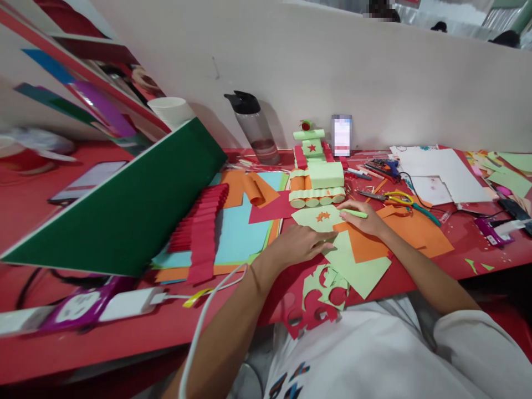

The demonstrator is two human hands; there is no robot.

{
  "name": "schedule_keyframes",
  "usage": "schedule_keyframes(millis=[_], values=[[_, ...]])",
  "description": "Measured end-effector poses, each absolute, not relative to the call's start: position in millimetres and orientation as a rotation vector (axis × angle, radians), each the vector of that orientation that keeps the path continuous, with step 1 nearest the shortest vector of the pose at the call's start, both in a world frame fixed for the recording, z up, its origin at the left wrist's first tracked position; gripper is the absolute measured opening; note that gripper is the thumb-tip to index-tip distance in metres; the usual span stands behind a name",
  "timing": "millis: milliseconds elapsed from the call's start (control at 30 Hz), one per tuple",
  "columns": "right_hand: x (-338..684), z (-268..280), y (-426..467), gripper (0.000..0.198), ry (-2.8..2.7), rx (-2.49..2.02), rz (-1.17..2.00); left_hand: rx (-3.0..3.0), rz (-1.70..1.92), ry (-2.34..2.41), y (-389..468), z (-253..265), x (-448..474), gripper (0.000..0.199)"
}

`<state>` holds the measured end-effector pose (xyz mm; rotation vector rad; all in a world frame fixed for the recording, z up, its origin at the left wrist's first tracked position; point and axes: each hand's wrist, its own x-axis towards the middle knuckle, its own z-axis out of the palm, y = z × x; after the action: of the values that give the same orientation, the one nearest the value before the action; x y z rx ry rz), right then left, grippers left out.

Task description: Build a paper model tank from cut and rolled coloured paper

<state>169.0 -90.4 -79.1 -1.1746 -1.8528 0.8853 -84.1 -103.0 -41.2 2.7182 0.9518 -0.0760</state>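
Observation:
My right hand [362, 220] holds a light green pen [354, 213] over orange paper [366, 246]. My left hand [303, 242] lies on the papers, index finger stretched toward the orange sheet's edge; nothing shows in it. Between the hands and a model lies pale green paper [301, 215] bearing small orange star-like cutouts [323, 216]. The paper model [326, 176], pale green, orange and red with rolled wheels, stands just beyond. A red paper star [311, 148] shows on a piece at its back. Green scraps with round holes [326, 285] lie near my body.
Yellow-teal scissors [401, 198] lie to the right, with white board [461, 174] beyond. At left are pleated red paper [203, 221], blue sheets [241, 233] and a leaning green board [124, 205]. A water bottle [260, 130] and phone [342, 136] stand by the wall. A white cable [203, 316] crosses my left arm.

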Motion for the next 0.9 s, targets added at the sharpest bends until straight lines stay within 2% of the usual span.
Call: schedule_keyframes(millis=[267,600,900], values=[[176.8,-61.5,-96.7,0.019,-2.461,-1.040,0.577,2.772,-0.162,1.046,-101.3,-41.3,-83.6,0.054],[178.6,-63.2,-92.5,0.018,-2.453,-1.014,0.570,2.792,-0.122,0.860,-100.5,-44.4,-84.6,0.049],[189.0,-58.3,-92.4,0.018,-2.539,-0.999,0.601,2.776,-0.096,0.932,-99.3,-45.0,-87.1,0.052]])
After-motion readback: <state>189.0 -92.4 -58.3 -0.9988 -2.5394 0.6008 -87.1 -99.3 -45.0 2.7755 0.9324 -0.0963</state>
